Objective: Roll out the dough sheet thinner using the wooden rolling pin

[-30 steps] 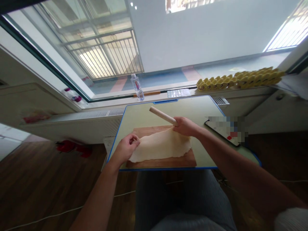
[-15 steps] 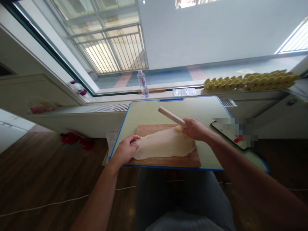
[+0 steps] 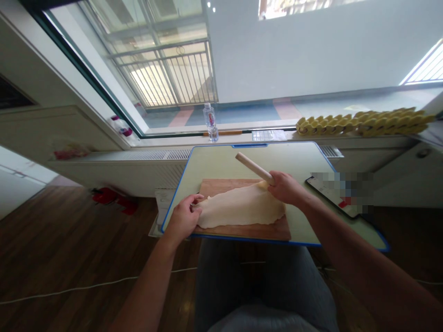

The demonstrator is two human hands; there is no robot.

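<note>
A wide, thin sheet of dough [image 3: 238,206] with ragged edges lies across a wooden cutting board [image 3: 221,185]. At its left end, my left hand [image 3: 185,216] grips the edge, thumb and fingers closed around it. My right hand [image 3: 285,186] is wrapped around the lower end of a pale wooden rolling pin [image 3: 252,165]. The pin slants up and to the left, above the far edge of the board. The right hand rests at the dough's far right corner; its fingertips are partly hidden, so whether they also hold dough is unclear.
The board sits on a small blue-edged table [image 3: 290,157]. A phone or tablet [image 3: 325,196], partly blurred out, lies at the right. On the windowsill stand a clear bottle [image 3: 211,123] and yellow scalloped trays [image 3: 363,123]. A white cable [image 3: 104,286] crosses the floor.
The view has shifted slightly, so everything sits a little further right. Both hands keep their holds on the dough edge and the rolling pin; the dough lies nearly the same.
</note>
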